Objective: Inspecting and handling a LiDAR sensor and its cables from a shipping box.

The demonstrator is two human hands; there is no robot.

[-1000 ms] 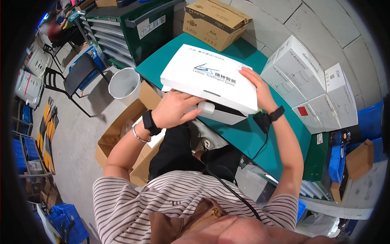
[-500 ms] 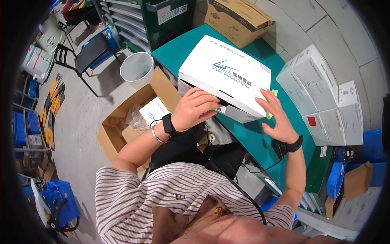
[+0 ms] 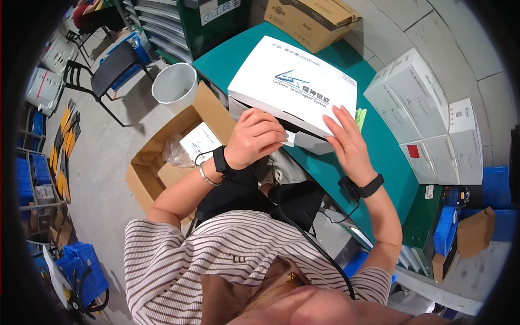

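Note:
A large flat white box (image 3: 295, 86) with a blue logo lies on the green table (image 3: 379, 157), its lid slightly raised at the near edge. My left hand (image 3: 254, 138) curls around the near front edge of that lid. My right hand (image 3: 346, 143) rests with fingers spread against the box's near right corner. Both wrists carry black bands. A small yellow-green item (image 3: 360, 116) peeks out beside the box's right side.
White cartons (image 3: 428, 119) are stacked at the table's right. A brown cardboard box (image 3: 311, 21) sits at the far end. On the floor to the left stand an open cardboard box (image 3: 168, 162) with packets, a white bucket (image 3: 174, 84) and a chair (image 3: 111, 67).
The view has shifted and the box sits a little nearer. My right hand slid from the box's right side to its near right corner; my left hand stays on the front edge.

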